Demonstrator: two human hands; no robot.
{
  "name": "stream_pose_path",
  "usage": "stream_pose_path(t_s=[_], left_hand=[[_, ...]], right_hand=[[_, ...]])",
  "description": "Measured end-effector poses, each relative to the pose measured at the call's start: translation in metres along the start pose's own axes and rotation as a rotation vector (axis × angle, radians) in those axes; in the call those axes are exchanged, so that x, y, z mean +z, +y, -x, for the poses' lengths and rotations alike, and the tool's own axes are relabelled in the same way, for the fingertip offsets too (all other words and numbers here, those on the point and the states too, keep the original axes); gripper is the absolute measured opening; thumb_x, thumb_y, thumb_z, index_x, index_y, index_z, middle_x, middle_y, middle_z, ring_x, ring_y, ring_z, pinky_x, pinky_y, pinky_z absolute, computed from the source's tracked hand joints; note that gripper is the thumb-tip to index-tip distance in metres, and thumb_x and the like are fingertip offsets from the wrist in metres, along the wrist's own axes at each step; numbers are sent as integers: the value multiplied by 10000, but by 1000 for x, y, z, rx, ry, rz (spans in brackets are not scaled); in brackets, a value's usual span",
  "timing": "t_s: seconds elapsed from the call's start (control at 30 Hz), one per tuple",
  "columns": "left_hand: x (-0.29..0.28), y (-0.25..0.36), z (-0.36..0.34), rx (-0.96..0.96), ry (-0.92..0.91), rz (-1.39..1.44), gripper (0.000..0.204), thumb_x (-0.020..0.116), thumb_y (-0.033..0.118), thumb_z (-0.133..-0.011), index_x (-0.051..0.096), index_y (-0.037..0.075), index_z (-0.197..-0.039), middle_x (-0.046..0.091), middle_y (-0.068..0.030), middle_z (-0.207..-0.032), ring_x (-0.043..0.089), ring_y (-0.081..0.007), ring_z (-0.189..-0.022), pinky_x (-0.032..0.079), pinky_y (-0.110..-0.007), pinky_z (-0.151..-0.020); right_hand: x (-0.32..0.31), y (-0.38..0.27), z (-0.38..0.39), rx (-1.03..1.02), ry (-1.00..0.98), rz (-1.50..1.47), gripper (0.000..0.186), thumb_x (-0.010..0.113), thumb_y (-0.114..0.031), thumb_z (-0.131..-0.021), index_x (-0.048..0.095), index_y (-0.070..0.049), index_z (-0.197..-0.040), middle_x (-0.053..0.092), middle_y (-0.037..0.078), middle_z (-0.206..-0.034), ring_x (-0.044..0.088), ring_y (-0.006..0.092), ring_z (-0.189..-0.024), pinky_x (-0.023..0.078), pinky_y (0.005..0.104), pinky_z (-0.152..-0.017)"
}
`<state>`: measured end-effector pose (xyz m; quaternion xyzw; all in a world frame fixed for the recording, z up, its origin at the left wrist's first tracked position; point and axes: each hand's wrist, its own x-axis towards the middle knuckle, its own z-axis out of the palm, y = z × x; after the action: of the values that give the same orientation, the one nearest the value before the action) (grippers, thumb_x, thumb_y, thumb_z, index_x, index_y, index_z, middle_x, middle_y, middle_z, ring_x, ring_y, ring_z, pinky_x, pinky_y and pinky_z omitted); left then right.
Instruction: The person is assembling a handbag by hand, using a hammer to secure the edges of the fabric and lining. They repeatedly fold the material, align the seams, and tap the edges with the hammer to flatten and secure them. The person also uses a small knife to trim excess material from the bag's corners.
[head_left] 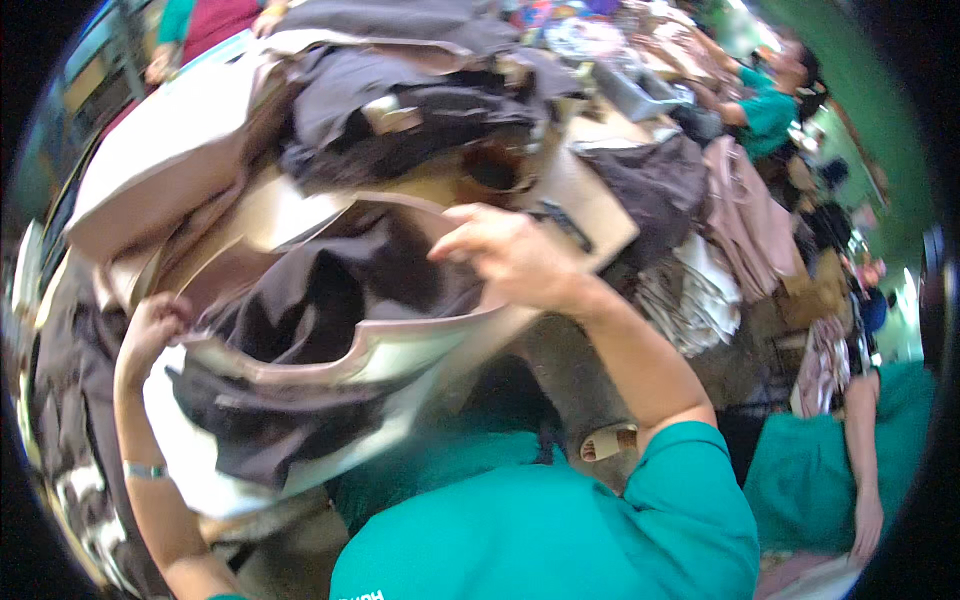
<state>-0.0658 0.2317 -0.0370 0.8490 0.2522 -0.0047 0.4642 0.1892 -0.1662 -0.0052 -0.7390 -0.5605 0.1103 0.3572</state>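
At the far left lies a heap of dark brown cloth (75,380), and above it a large white panel with a dusky-pink border (175,145) slants across the bench. Next, the person's left hand (160,325) is bent closed, its fingers grasping the left end of the rim of a wide, open-mouthed bag-like piece with a pink edge, white side and dark lining (290,373). This piece stands tilted in front of the person's teal shirt (540,535), its mouth facing up between the two hands; a pile of dark grey fabric (420,120) lies beyond it. The person's right hand (510,255) is partly open, fingers loosely curved over the right part of the rim; blur hides whether it grips. Farther right, pink fabric (745,215) hangs near a co-worker's bare forearm (862,450).
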Motion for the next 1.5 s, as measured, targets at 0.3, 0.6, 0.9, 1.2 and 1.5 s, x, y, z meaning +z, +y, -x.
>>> stream_pose_path(t_s=[0.3,0.6,0.9,1.2,1.5], left_hand=[[-28,69,39,514,481,-309,546,328,-136,-582,520,-61,-1087,489,-124,-1222,447,-215,-1157,302,-321,-1021],[33,110,73,502,253,-115,614,440,-70,-609,455,-54,-1223,445,-145,-1272,379,-217,-1230,247,-295,-1040],[71,189,50,584,-182,438,384,530,253,-829,560,-51,-1061,591,-70,-967,527,-75,-830,416,-188,-720],[124,251,49,768,-464,456,395,721,318,-705,568,-15,-854,526,-63,-873,460,-110,-782,357,-215,-666],[154,252,31,879,-400,492,389,688,241,-768,573,-4,-1047,605,-78,-955,569,-84,-794,483,-197,-637]], right_hand=[[-59,-34,9,24,342,30,346,423,70,-771,571,42,-1082,598,78,-1050,545,140,-961,409,257,-869],[-91,-20,42,395,110,-7,334,509,23,-662,598,-6,-983,570,-2,-876,492,62,-693,417,210,-665],[-163,34,155,283,609,-345,537,480,-181,-830,310,12,-1302,430,120,-1234,445,199,-1111,344,306,-952],[-155,80,238,550,1072,-397,405,489,-143,-830,396,19,-1189,486,104,-1101,488,188,-974,386,289,-836],[-158,182,338,852,1482,-438,280,498,-104,-830,483,27,-1077,543,88,-968,532,176,-837,428,272,-720]])
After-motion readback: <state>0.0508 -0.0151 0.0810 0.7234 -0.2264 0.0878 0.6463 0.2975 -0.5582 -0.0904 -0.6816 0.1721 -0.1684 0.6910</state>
